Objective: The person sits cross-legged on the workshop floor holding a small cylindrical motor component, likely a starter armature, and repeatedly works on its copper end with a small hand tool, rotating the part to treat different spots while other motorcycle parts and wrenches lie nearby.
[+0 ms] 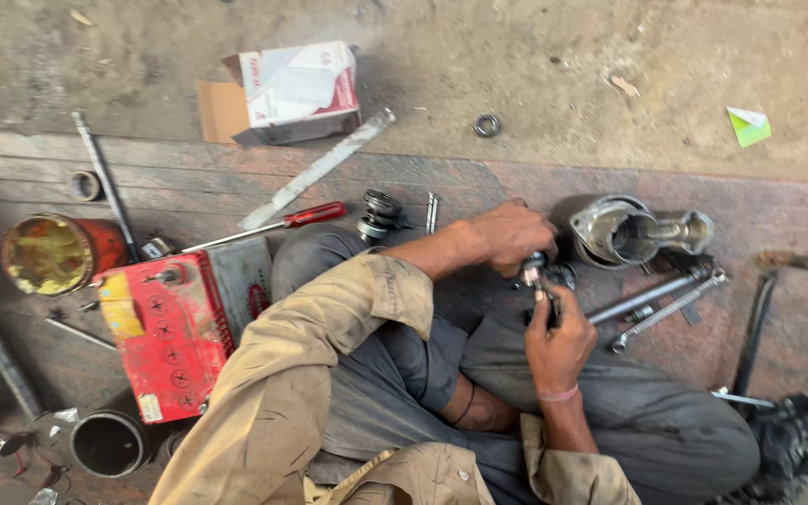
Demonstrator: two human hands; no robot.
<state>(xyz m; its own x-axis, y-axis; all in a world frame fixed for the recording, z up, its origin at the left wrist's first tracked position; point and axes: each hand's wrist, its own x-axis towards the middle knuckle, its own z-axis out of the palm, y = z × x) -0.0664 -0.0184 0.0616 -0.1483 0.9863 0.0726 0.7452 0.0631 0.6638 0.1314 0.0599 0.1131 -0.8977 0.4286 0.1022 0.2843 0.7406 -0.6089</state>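
Both our hands on a small metal part, centre-right of frame.
Our left hand (512, 234) curls closed over the small metal part (534, 269); our right hand (560, 344) grips a thin tool (548, 304) pointed up into it. Metal housing (630, 230) sits just right, two wrenches (668, 300) below it, red battery (168, 329) at lower left, screwdriver (273, 224) above.
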